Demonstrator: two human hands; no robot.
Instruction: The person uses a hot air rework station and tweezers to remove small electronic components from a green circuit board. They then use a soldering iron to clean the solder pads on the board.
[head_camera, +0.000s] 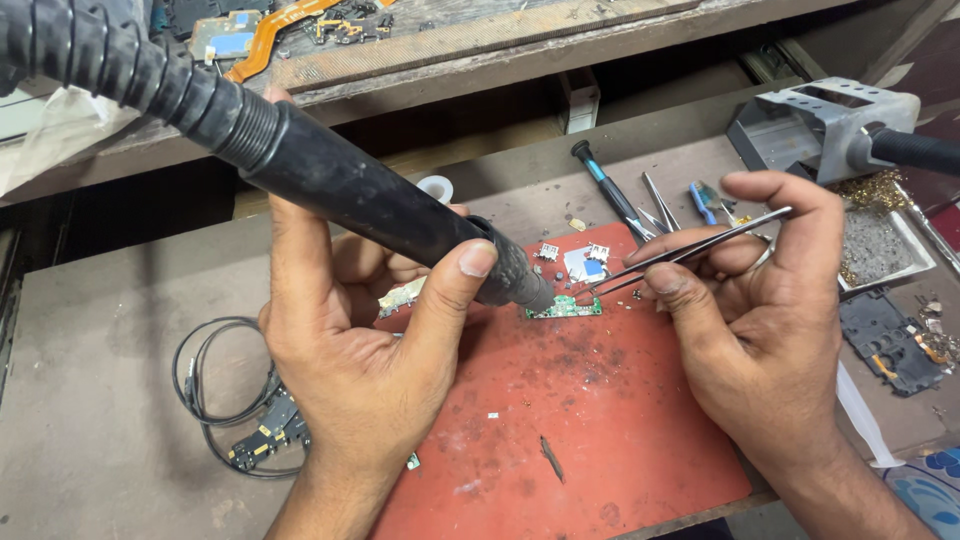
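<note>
Green circuit board (565, 306), small and thin, lies flat near the upper edge of the red work mat (600, 420), and everything else can be placed from that mat. The left hand (365, 340) is wrapped firmly round the black hot-air handpiece (380, 205), thumb pressed along its barrel, with the nozzle end angled down to just above the board's left end. The right hand (760, 300) is pinched closed on a pair of fine metal tweezers (690, 250), thumb and forefinger squeezing the shanks; the tips reach to the board's right edge, though whether they grip anything there is too small to tell.

By its look the board is very light, stiff and brittle, with tiny soldered parts that would shift or lift easily under heat. Holding it by a bare edge or corner with the tweezers seems safest, keeping off the components.

Just above the board on the mat sit two small metal connectors (548, 250) and a pale square part with a blue patch (585, 265). Off the mat's left side lies a coiled black cable (215, 395); beyond its upper right corner rest a dark-handled screwdriver (605, 190) and spare tweezers (660, 205), with a grey tool stand (820, 125) farther right.
</note>
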